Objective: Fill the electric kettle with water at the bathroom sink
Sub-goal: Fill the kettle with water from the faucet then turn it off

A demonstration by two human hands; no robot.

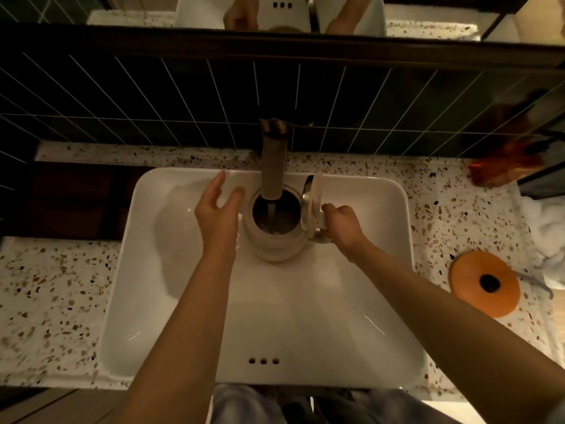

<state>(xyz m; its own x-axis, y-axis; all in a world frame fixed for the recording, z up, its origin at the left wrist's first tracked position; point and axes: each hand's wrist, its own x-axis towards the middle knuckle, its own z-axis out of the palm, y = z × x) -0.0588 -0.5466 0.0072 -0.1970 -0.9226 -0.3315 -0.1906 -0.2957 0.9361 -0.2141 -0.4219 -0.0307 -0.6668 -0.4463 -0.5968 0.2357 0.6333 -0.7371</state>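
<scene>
A cream electric kettle (275, 240) stands in the white sink basin (171, 270), right under the spout of the tall faucet (273, 166). Its lid (312, 197) is flipped open to the right. A thin stream of water falls from the spout into the kettle's open mouth. My right hand (341, 228) grips the kettle's handle on the right side. My left hand (218, 209) hovers just left of the kettle with its fingers spread, holding nothing.
A speckled terrazzo counter (49, 289) surrounds the basin. An orange round object with a dark centre (484, 284) lies on the right of the counter. White towels (547, 231) lie at the far right. Dark tiles (153, 96) and a mirror are behind.
</scene>
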